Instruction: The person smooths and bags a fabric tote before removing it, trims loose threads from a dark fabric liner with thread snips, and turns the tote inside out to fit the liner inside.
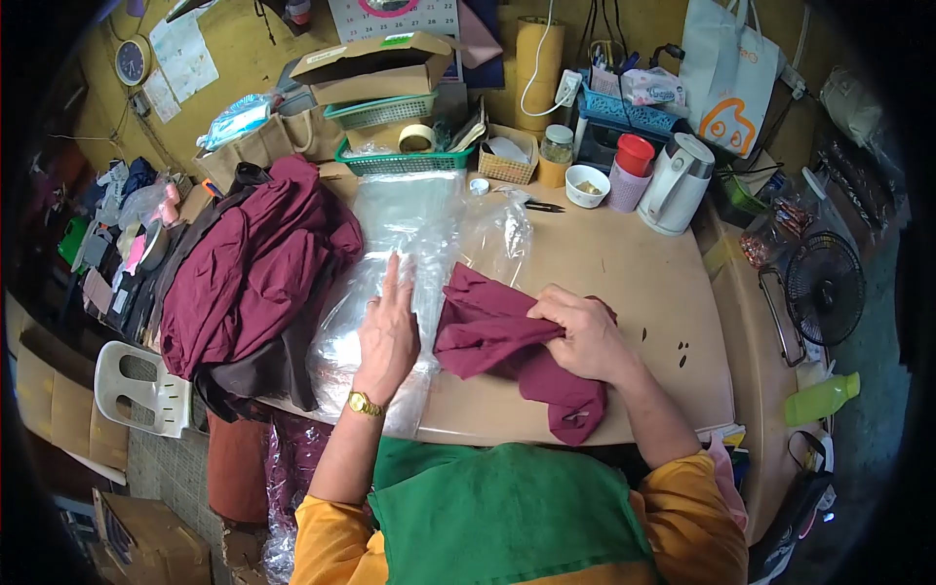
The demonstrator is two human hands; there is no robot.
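Note:
A crumpled maroon cloth [487, 327] lies on the tan table in front of me. My right hand [582, 336] is closed on its upper right part, and one end of the cloth hangs toward the front edge. My left hand [388, 336], with a gold watch at the wrist, lies over clear plastic bags [405, 210] with its fingers stretched out, just left of the cloth. To the left of the bags is a large heap of maroon garments [258, 263] with dark cloth under it.
Green baskets [405, 161], a small wicker basket [509, 156], a glass jar [557, 144], a white bowl [587, 186], a red-lidded cup [632, 175] and a white kettle [676, 185] line the back. A white stool [146, 390] stands left, a black fan [825, 288] right.

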